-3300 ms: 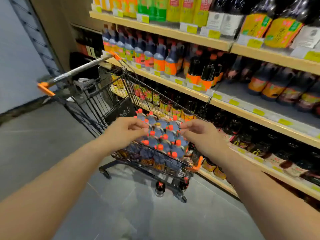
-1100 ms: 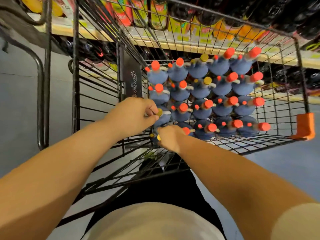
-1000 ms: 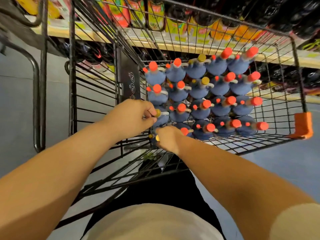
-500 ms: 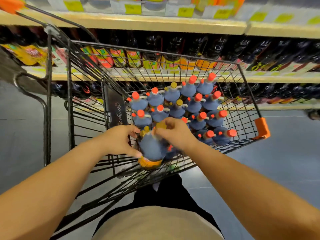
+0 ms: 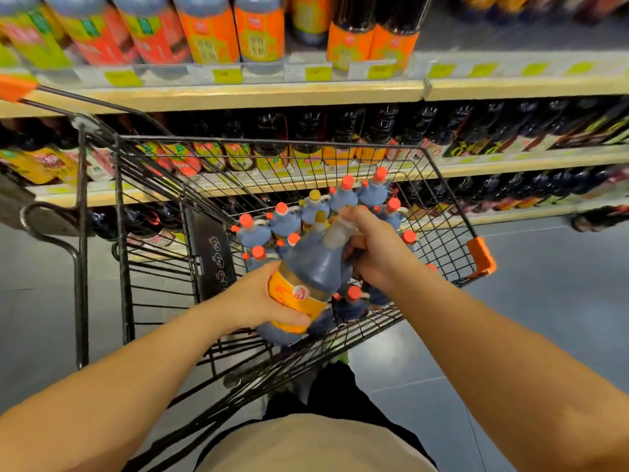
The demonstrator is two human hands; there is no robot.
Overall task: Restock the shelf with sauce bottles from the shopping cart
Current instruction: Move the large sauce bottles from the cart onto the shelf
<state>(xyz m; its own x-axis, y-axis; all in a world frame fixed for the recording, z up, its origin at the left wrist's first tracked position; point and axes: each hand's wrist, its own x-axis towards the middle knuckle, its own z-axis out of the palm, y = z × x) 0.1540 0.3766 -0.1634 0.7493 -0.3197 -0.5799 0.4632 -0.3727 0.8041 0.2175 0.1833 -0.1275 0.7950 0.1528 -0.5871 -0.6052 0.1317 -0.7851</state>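
A dark sauce bottle (image 5: 308, 274) with an orange-yellow label and a yellow cap hangs tilted above the near end of the black wire shopping cart (image 5: 442, 212). My left hand (image 5: 258, 301) grips its labelled lower body. My right hand (image 5: 374, 247) is closed around its neck and handle. Several more dark bottles with orange caps (image 5: 282, 226) stand packed in the cart basket behind it. The wooden shelf (image 5: 238, 93) runs across the view beyond the cart.
Rows of dark sauce bottles with orange and yellow labels (image 5: 258, 32) fill the upper shelf, with more bottles (image 5: 381, 131) on the shelves below. The cart's handle (image 5: 13, 88) sticks out at far left. Grey floor (image 5: 544, 284) lies to the right.
Both hands have lifted one bottle out of the packed group, higher and more tilted than half a second ago. The view has risen toward the shelves.
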